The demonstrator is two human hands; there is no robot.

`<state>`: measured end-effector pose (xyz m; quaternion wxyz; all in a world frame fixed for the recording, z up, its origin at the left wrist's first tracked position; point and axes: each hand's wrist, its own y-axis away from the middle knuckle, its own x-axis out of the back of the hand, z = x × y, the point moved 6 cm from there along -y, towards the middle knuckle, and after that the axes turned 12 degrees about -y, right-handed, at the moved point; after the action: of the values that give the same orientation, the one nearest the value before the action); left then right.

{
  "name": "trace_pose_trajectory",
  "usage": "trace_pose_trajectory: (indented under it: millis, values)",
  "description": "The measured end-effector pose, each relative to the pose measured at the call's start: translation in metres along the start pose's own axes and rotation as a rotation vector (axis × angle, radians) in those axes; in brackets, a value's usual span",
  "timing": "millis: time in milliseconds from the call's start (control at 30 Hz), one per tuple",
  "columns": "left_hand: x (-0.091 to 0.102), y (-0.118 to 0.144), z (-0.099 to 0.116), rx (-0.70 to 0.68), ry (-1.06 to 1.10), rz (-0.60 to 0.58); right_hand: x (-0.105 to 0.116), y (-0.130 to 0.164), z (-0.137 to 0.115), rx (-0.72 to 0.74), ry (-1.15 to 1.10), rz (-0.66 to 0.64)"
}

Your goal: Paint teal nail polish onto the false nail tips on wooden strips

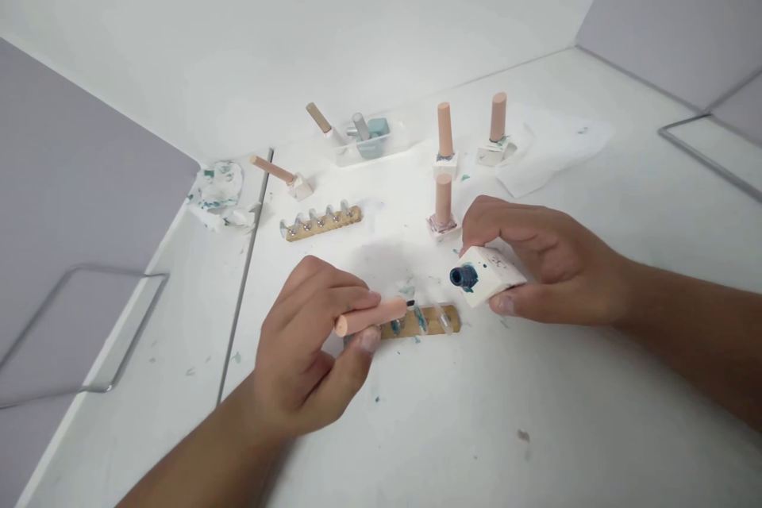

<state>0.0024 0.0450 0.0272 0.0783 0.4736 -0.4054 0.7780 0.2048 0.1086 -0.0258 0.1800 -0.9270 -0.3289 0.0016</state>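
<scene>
My left hand [309, 349] grips a peach brush cap [370, 316], its small dark brush tip pointing right over a wooden strip of clear nail tips [422, 321] with teal paint on some. My right hand [536, 262] holds a white square polish bottle [491, 276] tipped on its side. The bottle's blue-stained open neck points left toward the brush. The two hands are a short gap apart above the white table [476, 413].
Three capped white bottles with peach caps [444, 210] [445, 139] [498, 131] stand behind my right hand. Another strip of nail tips [321, 222] lies to the left, near a tipped bottle [286, 176], stained tissue [220, 190] and a clear tray [363, 139]. A white paper towel [553, 151] lies far right.
</scene>
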Motion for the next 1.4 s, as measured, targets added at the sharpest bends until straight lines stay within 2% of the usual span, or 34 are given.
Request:
trace_pose_trajectory:
  millis: [100,167,367,533,667,900,1067,1400]
  values:
    - [-0.002,0.000,0.001,-0.034,0.040,-0.047,0.000,0.000,0.001,-0.009,0.012,-0.010]
    - [-0.001,0.002,-0.001,-0.031,0.069,-0.036,-0.001,-0.001,-0.001,0.021,0.039,-0.026]
    - [0.011,0.019,-0.013,0.088,0.130,0.212,-0.009,-0.003,-0.008,0.155,0.172,-0.078]
    - [0.008,0.022,-0.005,0.053,0.201,0.169,-0.014,-0.003,-0.013,0.230,0.243,-0.105]
    - [0.010,0.021,-0.004,0.063,0.222,0.185,-0.016,-0.003,-0.013,0.235,0.259,-0.108]
    - [0.007,0.013,0.001,0.047,0.196,0.148,-0.018,-0.002,-0.013,0.233,0.251,-0.118]
    - [0.006,0.006,0.006,0.008,0.161,0.109,-0.020,-0.002,-0.018,0.283,0.256,-0.102]
    - [-0.001,0.003,0.005,0.007,0.179,0.039,-0.014,-0.002,-0.020,0.265,0.064,-0.024]
